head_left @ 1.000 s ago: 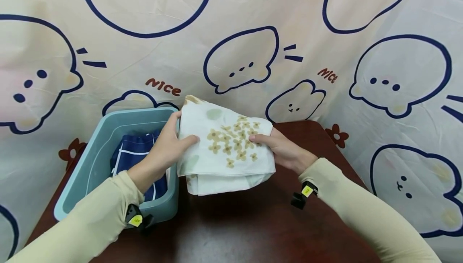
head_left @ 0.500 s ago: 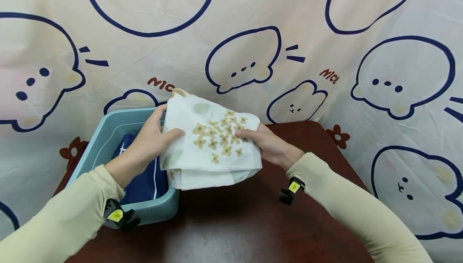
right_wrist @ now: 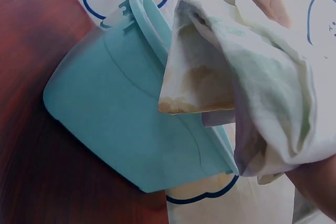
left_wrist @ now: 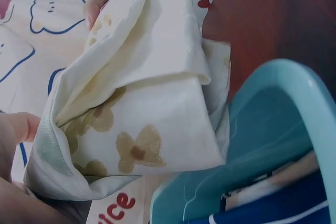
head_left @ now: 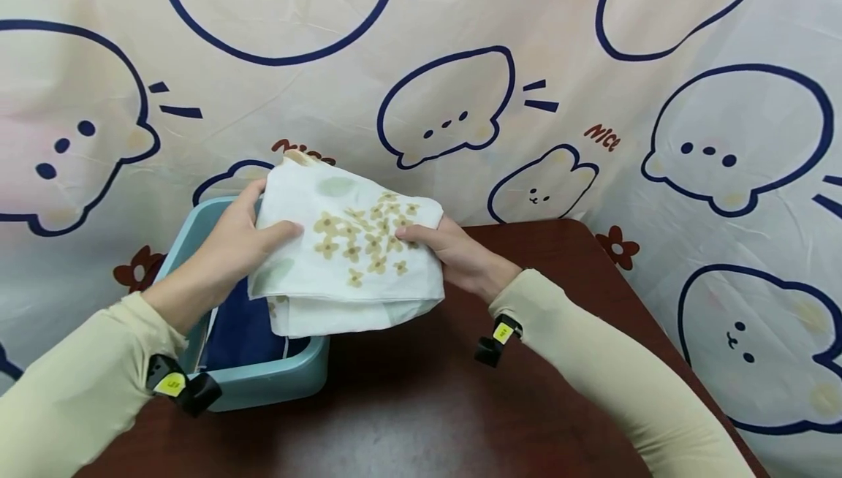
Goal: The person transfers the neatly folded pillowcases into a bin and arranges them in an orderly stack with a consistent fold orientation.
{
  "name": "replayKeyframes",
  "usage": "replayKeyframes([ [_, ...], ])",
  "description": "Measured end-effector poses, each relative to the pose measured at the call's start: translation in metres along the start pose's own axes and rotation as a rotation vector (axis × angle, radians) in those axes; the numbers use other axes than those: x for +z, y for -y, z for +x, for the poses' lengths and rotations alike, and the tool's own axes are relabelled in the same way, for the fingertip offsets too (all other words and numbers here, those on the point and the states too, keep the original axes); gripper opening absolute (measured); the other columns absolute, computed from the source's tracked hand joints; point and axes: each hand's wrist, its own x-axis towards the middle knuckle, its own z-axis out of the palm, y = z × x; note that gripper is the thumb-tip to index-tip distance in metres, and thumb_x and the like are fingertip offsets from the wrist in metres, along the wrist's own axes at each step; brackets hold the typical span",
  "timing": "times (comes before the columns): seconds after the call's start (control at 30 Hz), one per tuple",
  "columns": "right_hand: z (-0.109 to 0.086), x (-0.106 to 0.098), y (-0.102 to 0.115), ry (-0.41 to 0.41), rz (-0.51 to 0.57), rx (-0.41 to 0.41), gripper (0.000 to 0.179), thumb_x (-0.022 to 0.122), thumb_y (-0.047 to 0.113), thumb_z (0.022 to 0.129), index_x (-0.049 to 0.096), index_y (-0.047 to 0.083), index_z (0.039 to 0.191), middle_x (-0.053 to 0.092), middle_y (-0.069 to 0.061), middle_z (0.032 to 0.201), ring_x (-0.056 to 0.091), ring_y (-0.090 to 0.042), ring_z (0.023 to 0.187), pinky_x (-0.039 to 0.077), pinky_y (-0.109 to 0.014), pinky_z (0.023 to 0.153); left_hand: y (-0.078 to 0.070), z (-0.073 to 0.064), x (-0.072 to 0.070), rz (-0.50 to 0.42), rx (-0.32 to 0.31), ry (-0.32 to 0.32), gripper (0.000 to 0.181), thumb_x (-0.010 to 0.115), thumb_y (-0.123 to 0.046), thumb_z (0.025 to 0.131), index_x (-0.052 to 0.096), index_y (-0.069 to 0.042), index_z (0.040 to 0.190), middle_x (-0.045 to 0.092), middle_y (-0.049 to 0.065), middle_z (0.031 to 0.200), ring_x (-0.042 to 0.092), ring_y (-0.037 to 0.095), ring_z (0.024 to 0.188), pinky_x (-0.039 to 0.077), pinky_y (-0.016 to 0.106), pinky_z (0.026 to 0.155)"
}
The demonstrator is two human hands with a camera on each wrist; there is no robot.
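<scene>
Both hands hold up a folded white cloth printed with tan flowers and pale green spots. At its left edge the left hand grips it, thumb on the front face and fingers behind. The right hand pinches the right edge the same way. From the left wrist, the cloth's folded layers show loosely stacked. The cloth hangs partly over a blue-green plastic bin, whose right side and back it hides. Inside the bin lies a folded navy cloth with white lines.
The bin stands on the left of a dark reddish-brown table. Behind and to the right hangs a pale curtain with blue cartoon outlines. A black wrist camera sits on the left sleeve, another camera on the right.
Both hands have carried the folded white cloth leftward and slightly up, from beside the bin to over its right part. Their grip on it looks the same.
</scene>
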Motion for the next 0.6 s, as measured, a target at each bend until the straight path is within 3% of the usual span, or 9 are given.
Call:
replayKeyframes([
  [0.33, 0.019, 0.024, -0.001, 0.028, 0.014, -0.002, 0.036, 0.056, 0.012, 0.102, 0.051, 0.011, 0.137, 0.066, -0.002, 0.115, 0.071, -0.011, 0.097, 0.058, -0.026, 0.083, 0.011, -0.002, -0.028, 0.06, -0.024, 0.005, 0.086, 0.051, -0.034, 0.104, -0.008, -0.013, 0.163, 0.024, 0.033, 0.158, 0.056, 0.038, 0.118, 0.057, 0.03, 0.078],
  [0.6, 0.033, 0.044, 0.0, 0.021, 0.006, 0.02, 0.037, 0.056, 0.013, 0.102, 0.05, 0.012, 0.139, 0.065, -0.004, 0.119, 0.071, -0.013, 0.098, 0.059, -0.027, 0.081, 0.022, -0.003, -0.052, 0.082, -0.037, 0.013, 0.086, 0.052, -0.037, 0.104, -0.006, -0.011, 0.162, 0.026, 0.031, 0.155, 0.061, 0.012, 0.096, 0.057, 0.029, 0.075],
])
